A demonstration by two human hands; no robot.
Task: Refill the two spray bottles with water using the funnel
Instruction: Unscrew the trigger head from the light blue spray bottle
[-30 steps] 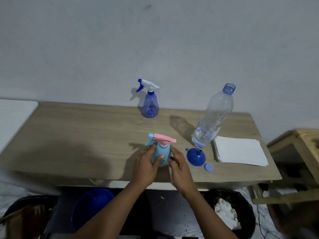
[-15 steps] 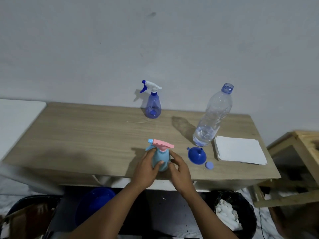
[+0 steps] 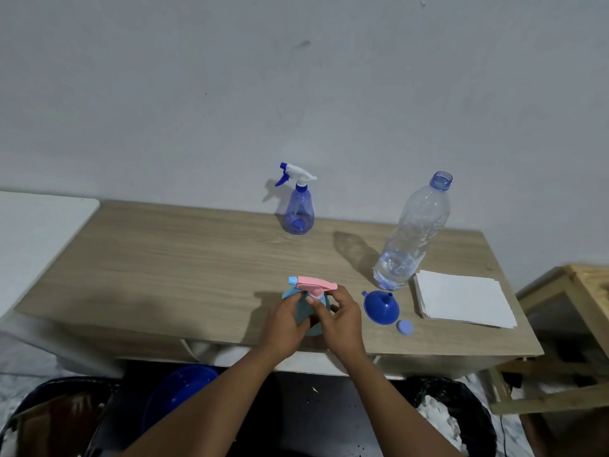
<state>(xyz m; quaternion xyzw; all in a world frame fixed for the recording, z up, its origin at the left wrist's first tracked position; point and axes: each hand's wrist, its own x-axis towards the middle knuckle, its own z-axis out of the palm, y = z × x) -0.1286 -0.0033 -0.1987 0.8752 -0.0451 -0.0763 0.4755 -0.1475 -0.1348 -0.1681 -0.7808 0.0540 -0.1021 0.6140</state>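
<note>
A small light-blue spray bottle with a pink trigger head (image 3: 312,284) stands near the front edge of the wooden table (image 3: 184,258). My left hand (image 3: 286,319) wraps its body. My right hand (image 3: 339,319) holds it from the right, fingers up at the neck under the pink head. A second spray bottle (image 3: 299,209), clear blue with a white head, stands at the back by the wall. A blue funnel (image 3: 381,307) lies on its side right of my hands, and a small blue cap (image 3: 404,327) lies beside it. An uncapped clear water bottle (image 3: 413,235) holds a little water.
A stack of white paper (image 3: 464,300) lies at the table's right end. Under the table are a blue basin (image 3: 179,394) and a black bin with white waste (image 3: 451,420). A wooden stand (image 3: 566,324) is to the right, a white surface (image 3: 36,232) to the left.
The camera view has shifted slightly. My right hand's fingers have moved up from the bottle's body to the neck below the pink head. The left hand keeps its grip.
</note>
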